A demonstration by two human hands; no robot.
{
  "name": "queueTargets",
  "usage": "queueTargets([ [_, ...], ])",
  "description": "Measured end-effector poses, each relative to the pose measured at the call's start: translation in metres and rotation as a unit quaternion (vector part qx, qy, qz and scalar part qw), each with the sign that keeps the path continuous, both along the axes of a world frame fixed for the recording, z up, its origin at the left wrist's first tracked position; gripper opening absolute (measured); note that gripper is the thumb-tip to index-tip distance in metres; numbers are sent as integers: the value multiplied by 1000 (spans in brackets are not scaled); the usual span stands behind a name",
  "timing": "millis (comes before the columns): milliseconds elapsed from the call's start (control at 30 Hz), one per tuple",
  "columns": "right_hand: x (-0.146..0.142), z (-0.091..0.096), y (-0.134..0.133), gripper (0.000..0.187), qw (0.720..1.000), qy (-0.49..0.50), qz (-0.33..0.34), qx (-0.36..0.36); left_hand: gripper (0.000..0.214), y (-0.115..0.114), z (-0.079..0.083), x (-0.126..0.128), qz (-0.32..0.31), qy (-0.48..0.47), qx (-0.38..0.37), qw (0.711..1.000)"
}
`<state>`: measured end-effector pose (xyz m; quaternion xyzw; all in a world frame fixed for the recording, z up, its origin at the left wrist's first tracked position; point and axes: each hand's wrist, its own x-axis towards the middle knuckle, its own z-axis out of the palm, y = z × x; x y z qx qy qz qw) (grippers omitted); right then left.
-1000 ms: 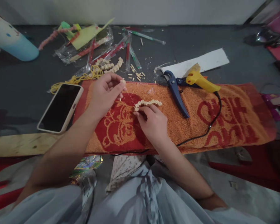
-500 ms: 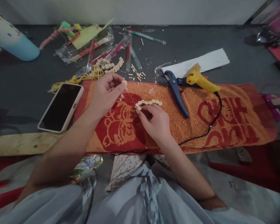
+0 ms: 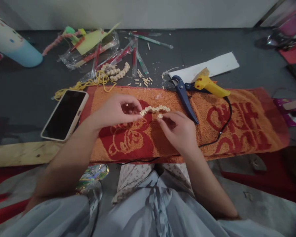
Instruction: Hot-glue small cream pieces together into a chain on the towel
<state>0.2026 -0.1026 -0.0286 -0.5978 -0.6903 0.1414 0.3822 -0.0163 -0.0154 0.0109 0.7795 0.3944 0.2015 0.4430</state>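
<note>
Dark table [image 3: 199, 46] is carrying an orange-and-red towel [image 3: 204, 110], where a wavy strip [image 3: 156, 108] of pale pieces is lying already joined; the left hand [image 3: 122, 110] is pinching its left end, and the right hand [image 3: 180, 131] is pinching a small cluster [image 3: 160, 116], probably not yet attached, though the grip is hiding part of it. Beyond the towel, loose pieces [image 3: 145, 80] are lying unused beside other joined strips [image 3: 120, 72], while at the right a blue cutter [image 3: 186, 102] and a yellow glue gun [image 3: 213, 87] are resting, whose black cord [image 3: 228, 120] could be hindering the right forearm [image 3: 209, 184].
</note>
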Motion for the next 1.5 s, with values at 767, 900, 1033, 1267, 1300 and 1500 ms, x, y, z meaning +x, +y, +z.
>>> queueTargets([
  [767, 35, -14, 12, 13, 996, -69, -45, -26, 11, 1, -1, 0, -63, 157, 26, 985],
  [900, 34, -13, 11, 16, 995, -82, -44, -20, 10, 2, 0, 2, -71, 182, 38, 980],
  [1033, 33, -14, 10, 19, 994, -96, -49, -14, 12, 2, 0, 3, -64, 201, 45, 977],
  [1267, 33, -18, 10, 21, 995, -91, -50, 0, 13, 2, -2, 5, -47, 239, 67, 967],
  [1300, 32, -19, 10, 21, 995, -91, -51, 2, 12, 2, -3, 5, -48, 243, 68, 966],
  [1500, 31, -18, 10, 23, 995, -88, -52, 8, 13, 3, -6, 7, -49, 240, 63, 968],
])
